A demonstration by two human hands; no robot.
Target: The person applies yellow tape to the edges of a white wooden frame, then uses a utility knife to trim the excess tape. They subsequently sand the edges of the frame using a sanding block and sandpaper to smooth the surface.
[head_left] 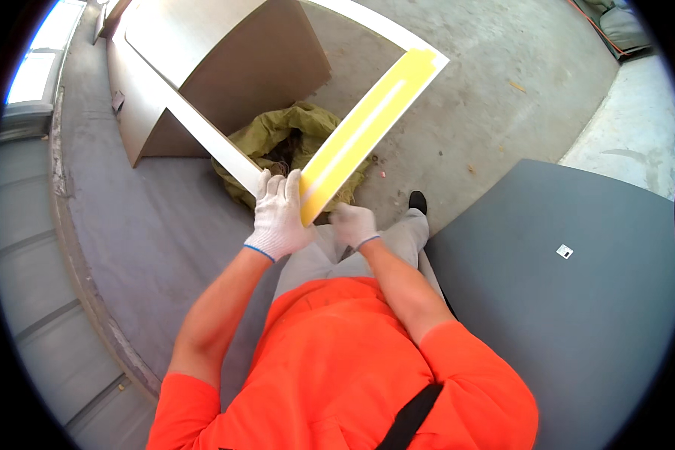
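I hold a large thin frame-like board whose yellow strip (367, 124) runs up to the right from my hands, with a pale strip (216, 142) going up to the left. My left hand (277, 214), in a white knit glove, grips the board's near corner where the two strips meet. My right hand (355, 225), also gloved, sits just below and behind the yellow strip's lower end; its grip is partly hidden by the board.
A big brown panel (225, 67) leans on the floor ahead. An olive green sack (292, 131) lies crumpled below the board. A dark grey sheet (577, 300) covers the floor at right. Bare concrete (502, 82) lies beyond.
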